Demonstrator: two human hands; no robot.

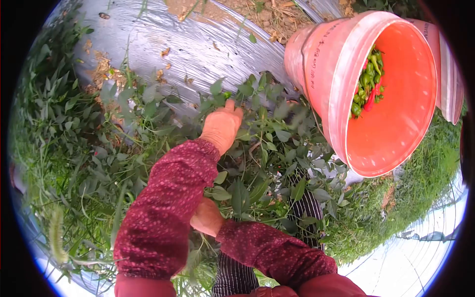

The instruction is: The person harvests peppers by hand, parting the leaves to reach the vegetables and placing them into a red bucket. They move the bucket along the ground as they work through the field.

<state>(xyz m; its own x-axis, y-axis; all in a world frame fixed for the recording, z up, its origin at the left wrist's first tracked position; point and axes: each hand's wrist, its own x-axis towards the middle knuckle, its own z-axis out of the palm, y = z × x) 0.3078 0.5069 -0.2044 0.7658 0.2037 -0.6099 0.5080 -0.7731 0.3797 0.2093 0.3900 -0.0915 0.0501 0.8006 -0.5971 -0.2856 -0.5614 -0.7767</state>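
Note:
My left hand (222,124) reaches into the leafy pepper plants (242,193), its fingers closed at a small bright green pepper (227,94). Leaves partly cover that pepper. Lower down, my right hand (208,218) is among the stems, beneath my left forearm. Its fingers are hidden behind the maroon sleeve, so I cannot see what they touch. To the right, a pinkish-red bucket (341,84) lies tilted with its mouth facing right. Several green peppers (366,81) and red peppers (370,100) are inside it.
Silvery plastic sheeting (193,54) covers the ground beyond the plants. Another bucket (448,74) shows behind the first. Dry soil and straw (277,17) lie at the top, and dense grass (420,183) grows at the right. My striped trouser legs (235,274) stand among the plants.

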